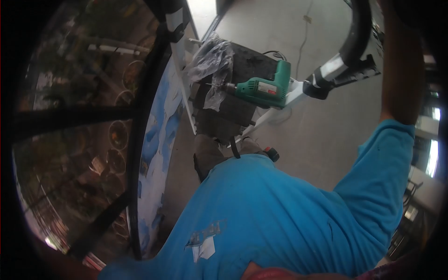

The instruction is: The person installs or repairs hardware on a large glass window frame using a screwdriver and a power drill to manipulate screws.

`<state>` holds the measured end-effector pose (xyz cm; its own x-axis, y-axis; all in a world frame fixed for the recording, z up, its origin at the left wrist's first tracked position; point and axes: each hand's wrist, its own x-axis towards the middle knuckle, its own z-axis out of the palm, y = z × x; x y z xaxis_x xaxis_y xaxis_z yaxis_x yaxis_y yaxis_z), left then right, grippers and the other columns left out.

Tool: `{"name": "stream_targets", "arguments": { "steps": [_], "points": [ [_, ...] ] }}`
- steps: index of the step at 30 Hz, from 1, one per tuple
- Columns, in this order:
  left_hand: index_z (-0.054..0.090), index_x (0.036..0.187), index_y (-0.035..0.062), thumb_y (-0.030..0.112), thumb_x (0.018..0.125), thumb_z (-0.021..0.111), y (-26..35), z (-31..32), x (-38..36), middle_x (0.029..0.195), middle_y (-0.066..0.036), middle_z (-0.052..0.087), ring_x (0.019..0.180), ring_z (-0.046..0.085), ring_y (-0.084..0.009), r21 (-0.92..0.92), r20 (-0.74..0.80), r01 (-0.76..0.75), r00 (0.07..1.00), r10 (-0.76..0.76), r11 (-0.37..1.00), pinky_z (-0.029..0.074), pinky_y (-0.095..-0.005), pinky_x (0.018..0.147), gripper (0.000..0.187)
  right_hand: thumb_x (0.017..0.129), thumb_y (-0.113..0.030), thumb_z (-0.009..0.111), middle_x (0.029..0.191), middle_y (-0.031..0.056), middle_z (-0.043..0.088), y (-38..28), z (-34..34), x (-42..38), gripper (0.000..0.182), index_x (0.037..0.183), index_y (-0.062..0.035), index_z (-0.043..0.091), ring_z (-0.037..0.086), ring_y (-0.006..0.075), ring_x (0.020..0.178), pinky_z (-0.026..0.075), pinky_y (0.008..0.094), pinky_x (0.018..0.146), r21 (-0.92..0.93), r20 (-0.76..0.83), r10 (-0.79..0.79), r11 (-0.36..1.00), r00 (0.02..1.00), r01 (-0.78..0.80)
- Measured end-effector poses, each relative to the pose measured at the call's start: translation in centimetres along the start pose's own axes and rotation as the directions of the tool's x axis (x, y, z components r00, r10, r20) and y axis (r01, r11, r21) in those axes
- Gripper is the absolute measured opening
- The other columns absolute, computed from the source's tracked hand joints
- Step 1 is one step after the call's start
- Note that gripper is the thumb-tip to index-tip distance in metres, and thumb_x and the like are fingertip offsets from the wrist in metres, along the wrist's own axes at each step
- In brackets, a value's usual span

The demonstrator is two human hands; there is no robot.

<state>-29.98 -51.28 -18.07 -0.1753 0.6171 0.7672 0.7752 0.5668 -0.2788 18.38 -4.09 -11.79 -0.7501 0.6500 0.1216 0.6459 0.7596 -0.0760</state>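
Observation:
Neither of my hands shows. My right forearm rises along the right side and leaves at the top, so that hand is outside the picture. My left arm is barely seen at the dark lower left edge, its hand hidden. Directly in front of me, a green power drill (pixel 268 89) lies on its side on the dark top platform (pixel 254 63) of a stepladder, its chuck pointing left. Beside the drill's tip lies a crumpled clear plastic bag (pixel 212 58). No hand touches the drill or the bag.
The ladder's white rail (pixel 332 68) with black grips runs up to the right. On the left stands a black-framed window (pixel 79 122) with plants and pots beyond the glass. Blue-and-white sheeting (pixel 158 140) covers a panel beside it. The grey floor (pixel 326 135) lies below.

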Motion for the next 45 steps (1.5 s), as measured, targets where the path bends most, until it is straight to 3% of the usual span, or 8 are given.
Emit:
{"name": "stream_targets", "arguments": {
  "steps": [4,10,15,18,24,39,42,45],
  "points": [
    [0.056,0.126,0.0034,0.025,0.090,0.066,20.4,1.1,-14.2,0.124,-0.014,0.059,0.111,0.060,-0.0251,-0.356,0.795,0.348,0.600,0.085,0.868,0.049,-0.0363,0.093,0.044,0.081,-0.020,0.063,0.087,0.0082,0.064,1.0,1.4,0.3,0.046,0.122,0.0019,0.057,0.058,0.0178,0.080,0.045,0.0294,0.075,0.058,-0.001,-0.091,0.994,0.996,0.091],
    [0.063,0.109,0.0027,0.048,0.080,0.074,45.2,15.3,-45.0,0.093,-0.007,0.068,0.083,0.064,-0.0169,-0.026,0.987,0.984,0.054,0.153,-0.178,0.051,-0.0318,0.077,0.055,0.080,-0.018,0.064,0.084,0.0082,0.064,1.7,0.7,0.7,0.045,0.120,0.0026,0.057,0.058,0.0177,0.078,0.046,0.0296,0.073,0.098,0.007,-0.192,0.977,0.981,0.190],
    [0.056,0.126,0.0080,0.074,0.077,0.060,56.7,17.7,-41.5,0.121,-0.012,0.057,0.109,0.055,-0.0232,0.328,0.940,0.516,-0.257,0.223,-0.791,0.044,-0.0405,0.095,0.083,0.079,-0.016,0.065,0.082,0.0081,0.064,-0.8,-0.2,3.7,0.044,0.118,0.0032,0.058,0.057,0.0176,0.076,0.046,0.0298,0.072,0.155,0.075,-0.302,0.945,0.950,0.288],
    [0.046,0.136,0.0004,0.078,0.073,0.060,59.3,18.3,-38.0,0.137,-0.018,0.049,0.127,0.046,-0.0314,0.165,0.986,0.201,-0.016,0.165,-0.966,0.034,-0.0454,0.106,0.101,0.079,-0.015,0.065,0.080,0.0081,0.063,-1.8,-1.1,5.0,0.043,0.117,0.0036,0.059,0.057,0.0175,0.074,0.046,0.0300,0.071,0.154,0.132,-0.269,0.956,0.954,0.248],
    [0.038,0.142,-0.0050,0.076,0.072,0.063,61.3,19.5,-36.5,0.150,-0.023,0.033,0.142,0.027,-0.0355,0.248,0.866,0.273,-0.493,0.086,-0.930,0.023,-0.0471,0.113,0.110,0.077,-0.013,0.066,0.078,0.0081,0.063,-2.7,-1.2,6.4,0.042,0.115,0.0043,0.059,0.057,0.0174,0.072,0.046,0.0302,0.069,0.154,0.217,-0.178,0.977,0.960,0.147],
    [0.040,0.139,-0.0079,0.069,0.074,0.067,61.1,18.5,-35.8,0.147,-0.023,0.037,0.137,0.034,-0.0376,0.037,0.829,0.278,-0.545,-0.125,-0.960,0.026,-0.0502,0.111,0.104,0.079,-0.013,0.069,0.083,0.0111,0.062,-3.8,-1.6,5.4,0.023,0.094,0.0031,0.063,0.057,0.0167,0.078,0.046,0.0302,0.069,0.065,0.102,-0.400,0.916,0.911,0.395],
    [0.039,0.141,-0.0059,0.071,0.073,0.067,61.3,18.6,-36.7,0.149,-0.022,0.034,0.138,0.031,-0.0368,0.026,0.829,0.227,-0.549,-0.106,-0.973,0.022,-0.0536,0.112,0.107,0.080,-0.019,0.073,0.083,0.0076,0.060,-2.2,-4.6,6.1,0.032,0.103,-0.0015,0.058,0.057,0.0158,0.078,0.047,0.0291,0.063,0.437,0.613,-0.523,0.849,0.592,0.298],
    [0.036,0.144,-0.0015,0.073,0.072,0.066,60.8,17.3,-35.0,0.152,-0.020,0.030,0.140,0.029,-0.0352,0.021,0.831,0.252,-0.542,-0.123,-0.968,0.019,-0.0536,0.113,0.108,0.080,-0.032,0.069,0.077,0.0046,0.059,0.7,-2.1,7.3,0.040,0.105,-0.0024,0.060,0.057,0.0132,0.070,0.047,0.0287,0.061,0.304,0.321,-0.476,0.871,0.819,0.386]
  ]
}}
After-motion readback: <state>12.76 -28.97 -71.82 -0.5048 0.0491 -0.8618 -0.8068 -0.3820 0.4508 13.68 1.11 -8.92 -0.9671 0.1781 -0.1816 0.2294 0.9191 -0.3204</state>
